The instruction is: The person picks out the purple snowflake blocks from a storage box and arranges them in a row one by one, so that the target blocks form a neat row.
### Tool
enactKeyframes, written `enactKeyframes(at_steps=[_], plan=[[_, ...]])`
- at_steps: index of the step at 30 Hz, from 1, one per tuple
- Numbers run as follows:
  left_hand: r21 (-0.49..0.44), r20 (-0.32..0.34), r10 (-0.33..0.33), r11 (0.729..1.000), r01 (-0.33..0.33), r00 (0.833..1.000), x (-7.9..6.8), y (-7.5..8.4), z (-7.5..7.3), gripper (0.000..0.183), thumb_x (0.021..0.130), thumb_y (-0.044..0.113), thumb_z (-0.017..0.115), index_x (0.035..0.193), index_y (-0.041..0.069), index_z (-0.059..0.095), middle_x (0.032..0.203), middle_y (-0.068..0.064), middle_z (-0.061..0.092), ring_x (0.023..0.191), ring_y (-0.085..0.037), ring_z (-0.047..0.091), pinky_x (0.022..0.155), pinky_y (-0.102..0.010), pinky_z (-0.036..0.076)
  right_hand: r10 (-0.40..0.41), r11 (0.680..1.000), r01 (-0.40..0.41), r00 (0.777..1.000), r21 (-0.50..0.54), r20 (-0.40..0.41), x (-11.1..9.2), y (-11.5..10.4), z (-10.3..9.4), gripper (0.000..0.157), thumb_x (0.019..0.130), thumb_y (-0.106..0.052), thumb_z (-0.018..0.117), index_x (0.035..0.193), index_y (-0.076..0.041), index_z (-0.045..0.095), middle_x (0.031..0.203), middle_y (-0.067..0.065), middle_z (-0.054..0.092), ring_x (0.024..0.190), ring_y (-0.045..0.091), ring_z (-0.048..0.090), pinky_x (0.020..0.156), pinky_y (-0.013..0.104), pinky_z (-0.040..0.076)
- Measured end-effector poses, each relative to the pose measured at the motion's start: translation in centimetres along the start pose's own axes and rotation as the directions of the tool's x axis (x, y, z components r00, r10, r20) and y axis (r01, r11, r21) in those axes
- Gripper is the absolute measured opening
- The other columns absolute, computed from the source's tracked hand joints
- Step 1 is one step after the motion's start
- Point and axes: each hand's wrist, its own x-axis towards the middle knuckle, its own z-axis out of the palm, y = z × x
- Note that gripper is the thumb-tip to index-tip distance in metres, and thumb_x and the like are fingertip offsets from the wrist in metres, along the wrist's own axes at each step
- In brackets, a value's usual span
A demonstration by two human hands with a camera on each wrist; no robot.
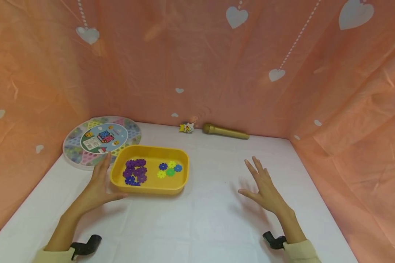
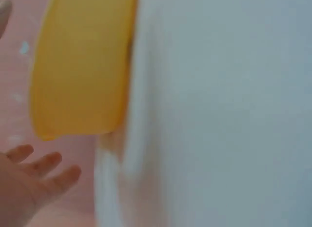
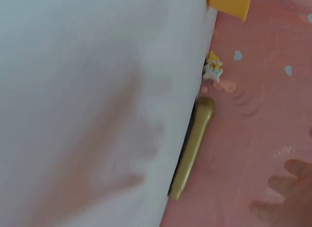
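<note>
My left hand [image 1: 97, 188] is spread at the left end of a yellow plastic tray [image 1: 158, 189], thumb and fingers apart beside its rim. In the left wrist view the fingers [image 2: 63, 182] show near the tray's end wall [image 2: 80, 90]. Inside the tray lie purple and dark blue flower-shaped discs [image 1: 138, 171] on the left, and a smaller group of yellow, green and blue discs [image 1: 170, 172] on the right. My right hand [image 1: 264, 188] hovers over the white table right of the tray, fingers spread and holding nothing.
A round, clear-edged box with a printed label [image 1: 104, 138] lies at the back left, behind the tray. Along the back edge are a small yellow and white figurine [image 1: 187, 127] and a gold microphone [image 1: 225, 131]. Pink curtains with hearts [image 1: 191, 65] enclose the table [image 1: 210, 219].
</note>
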Motion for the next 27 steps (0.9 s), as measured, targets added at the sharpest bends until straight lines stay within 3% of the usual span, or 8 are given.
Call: enactKeyframes(at_steps=[2, 5, 7, 9, 11, 14, 22, 27], plan=[[-0.112, 0.002, -0.002, 0.994, 0.002, 1.000, 0.1, -0.5, 0.3, 0.130, 0.066, 0.022, 0.085, 0.146, 0.035, -0.017, 0.145, -0.032, 0.003, 0.126, -0.057, 0.023, 0.095, -0.066, 0.029, -0.024, 0.993, 0.027, 0.999, 0.113, -0.022, 0.8, -0.3, 0.4, 0.099, 0.073, -0.031, 0.080, 0.150, -0.020, 0.018, 0.156, 0.007, 0.012, 0.141, 0.030, 0.015, 0.107, 0.063, 0.021], [-0.214, -0.007, 0.011, 0.977, -0.013, 1.000, 0.3, -1.1, 0.7, 0.126, 0.069, 0.015, 0.083, 0.147, 0.036, -0.013, 0.144, -0.029, 0.007, 0.124, -0.055, 0.029, 0.101, -0.035, 0.040, -0.083, 0.952, 0.103, 0.993, 0.288, -0.081, 2.1, -1.1, 1.3, 0.101, 0.068, -0.016, 0.084, 0.148, -0.011, 0.022, 0.153, 0.006, 0.021, 0.138, 0.028, 0.024, 0.106, 0.056, 0.030], [-0.254, -0.005, 0.013, 0.967, -0.014, 1.000, 0.4, -1.3, 1.0, 0.123, 0.070, 0.013, 0.082, 0.148, 0.034, -0.010, 0.145, -0.027, 0.008, 0.125, -0.053, 0.028, 0.096, -0.014, 0.041, -0.125, 0.899, 0.166, 0.984, 0.405, -0.127, 3.2, -1.8, 1.9, 0.100, 0.066, -0.004, 0.083, 0.146, -0.004, 0.025, 0.151, 0.010, 0.027, 0.136, 0.029, 0.028, 0.108, 0.050, 0.031], [-0.286, -0.005, 0.013, 0.958, -0.014, 1.000, 0.5, -1.4, 1.1, 0.120, 0.072, 0.011, 0.081, 0.149, 0.033, -0.008, 0.145, -0.025, 0.008, 0.125, -0.053, 0.028, 0.088, 0.001, 0.035, -0.163, 0.826, 0.223, 0.974, 0.518, -0.159, 4.3, -2.9, 2.4, 0.097, 0.063, 0.007, 0.081, 0.144, 0.003, 0.026, 0.148, 0.017, 0.030, 0.135, 0.034, 0.029, 0.108, 0.047, 0.030], [-0.310, -0.005, 0.005, 0.951, -0.006, 1.000, 0.5, -1.5, 1.3, 0.118, 0.072, 0.011, 0.080, 0.150, 0.030, -0.008, 0.145, -0.025, 0.007, 0.125, -0.052, 0.028, 0.086, 0.003, 0.033, -0.186, 0.770, 0.254, 0.967, 0.585, -0.176, 5.3, -4.2, 2.7, 0.094, 0.063, 0.012, 0.079, 0.141, 0.008, 0.026, 0.145, 0.022, 0.032, 0.133, 0.038, 0.030, 0.107, 0.048, 0.031], [-0.337, 0.001, -0.015, 0.941, 0.014, 1.000, 0.4, -1.5, 1.4, 0.117, 0.074, 0.010, 0.079, 0.150, 0.025, -0.008, 0.146, -0.025, 0.004, 0.126, -0.051, 0.028, 0.086, 0.003, 0.033, -0.201, 0.717, 0.266, 0.964, 0.644, -0.173, 6.8, -6.0, 3.4, 0.089, 0.065, 0.013, 0.077, 0.139, 0.012, 0.027, 0.142, 0.027, 0.033, 0.131, 0.042, 0.031, 0.105, 0.052, 0.032], [-0.367, 0.010, -0.035, 0.929, 0.036, 0.999, 0.8, -2.0, 1.8, 0.109, 0.077, 0.009, 0.076, 0.150, 0.011, -0.006, 0.146, -0.028, 0.002, 0.123, -0.050, 0.029, 0.083, 0.001, 0.037, -0.201, 0.639, 0.233, 0.970, 0.733, -0.134, 10.7, -9.1, 6.9, 0.082, 0.071, 0.007, 0.075, 0.139, 0.011, 0.029, 0.141, 0.026, 0.035, 0.129, 0.042, 0.035, 0.105, 0.051, 0.035], [-0.348, 0.024, -0.053, 0.936, 0.058, 0.998, 0.9, -2.1, 1.8, 0.107, 0.077, 0.010, 0.076, 0.149, 0.007, -0.003, 0.144, -0.029, 0.004, 0.124, -0.050, 0.027, 0.080, 0.000, 0.039, -0.212, 0.617, 0.208, 0.973, 0.759, -0.094, 12.9, -10.8, 8.7, 0.079, 0.074, 0.009, 0.072, 0.140, 0.008, 0.028, 0.142, 0.024, 0.035, 0.130, 0.041, 0.034, 0.106, 0.051, 0.034]])
